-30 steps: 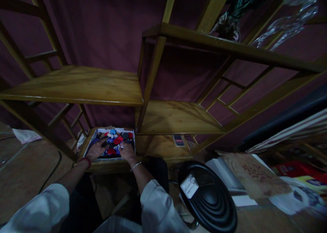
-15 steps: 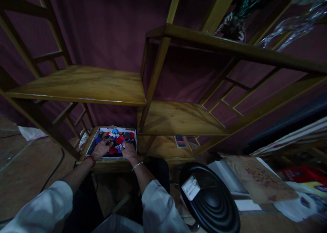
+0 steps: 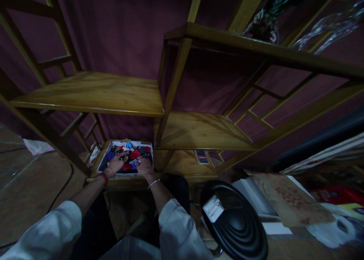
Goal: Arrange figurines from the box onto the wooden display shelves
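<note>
A shallow white box (image 3: pixel 103 162) sits on the low wooden shelf, filled with small red, blue, black and white items of a kind I cannot make out. My left hand (image 3: pixel 115 165) reaches into its left half, fingers curled about something small and dark. At the right half, my right hand (image 3: pixel 145 166) has its fingers drawn together among the items; what they hold is too small to tell. A round light-blue item (image 3: pixel 129 145) lies near the box's back edge, and a red round item (image 3: pixel 134 154) is between the hands.
Wooden shelf boards (image 3: pixel 91 93) and a post (image 3: pixel 174 89) stand above and right of the box. A blurred dark packet (image 3: pixel 202 157) lies on the lower right shelf. To my right are a black oval ridged object (image 3: pixel 237 224), flat cardboard (image 3: pixel 290 199) and a plastic bag (image 3: pixel 331 229).
Both hands stay in the box with small finger movements. My left hand has shifted slightly right in the view, and the whole view has moved a little.
</note>
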{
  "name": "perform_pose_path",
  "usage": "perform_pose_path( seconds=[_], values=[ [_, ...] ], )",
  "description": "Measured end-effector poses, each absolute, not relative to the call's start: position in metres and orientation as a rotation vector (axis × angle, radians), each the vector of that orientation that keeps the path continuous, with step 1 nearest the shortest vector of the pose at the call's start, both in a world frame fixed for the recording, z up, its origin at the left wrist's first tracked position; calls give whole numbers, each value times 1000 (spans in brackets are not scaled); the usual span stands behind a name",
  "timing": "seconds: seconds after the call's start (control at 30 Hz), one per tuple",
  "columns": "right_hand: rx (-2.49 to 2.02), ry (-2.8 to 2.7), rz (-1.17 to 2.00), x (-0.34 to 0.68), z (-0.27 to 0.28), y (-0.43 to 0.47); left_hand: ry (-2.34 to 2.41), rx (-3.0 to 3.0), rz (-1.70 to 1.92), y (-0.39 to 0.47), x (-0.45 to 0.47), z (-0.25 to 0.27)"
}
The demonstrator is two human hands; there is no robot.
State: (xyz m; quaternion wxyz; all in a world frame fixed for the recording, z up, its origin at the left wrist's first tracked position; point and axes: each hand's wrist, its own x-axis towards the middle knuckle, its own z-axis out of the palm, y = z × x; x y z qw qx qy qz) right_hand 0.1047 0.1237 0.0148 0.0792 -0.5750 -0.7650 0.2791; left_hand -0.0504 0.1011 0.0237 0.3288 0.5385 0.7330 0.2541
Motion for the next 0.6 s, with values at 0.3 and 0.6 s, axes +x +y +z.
perform_pose_path(
  seconds=[0.3, 0.6],
  values=[
    [-1691, -2230, 907, 106, 13, 125, 1520, 980, 846, 105, -36, 18],
    [-1744, -2245, 858, 106, 11, 126, 1440, 769, 926, 105, -32, 20]
  ],
)
